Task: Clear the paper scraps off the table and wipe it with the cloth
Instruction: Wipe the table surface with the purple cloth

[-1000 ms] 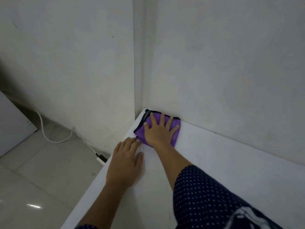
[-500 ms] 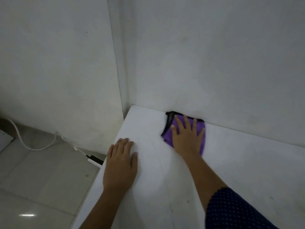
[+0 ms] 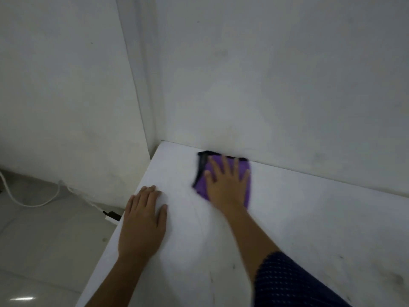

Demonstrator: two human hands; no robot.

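A purple cloth (image 3: 200, 183) with a black border lies flat on the white table (image 3: 309, 218), against the back wall and a short way right of the table's far left corner. My right hand (image 3: 229, 185) presses flat on the cloth with fingers spread; it is blurred by motion. My left hand (image 3: 142, 222) rests palm-down on the bare table near its left edge, holding nothing. No paper scraps are in view.
White walls rise directly behind the table and meet at a corner (image 3: 152, 138). Left of the table the tiled floor (image 3: 44, 240) lies below, with a white cable (image 3: 33, 202) and a plug (image 3: 111, 217) near the table's edge.
My right hand has slid the cloth to the right along the back wall, away from the table's far left corner. My left hand has stayed flat near the left edge.
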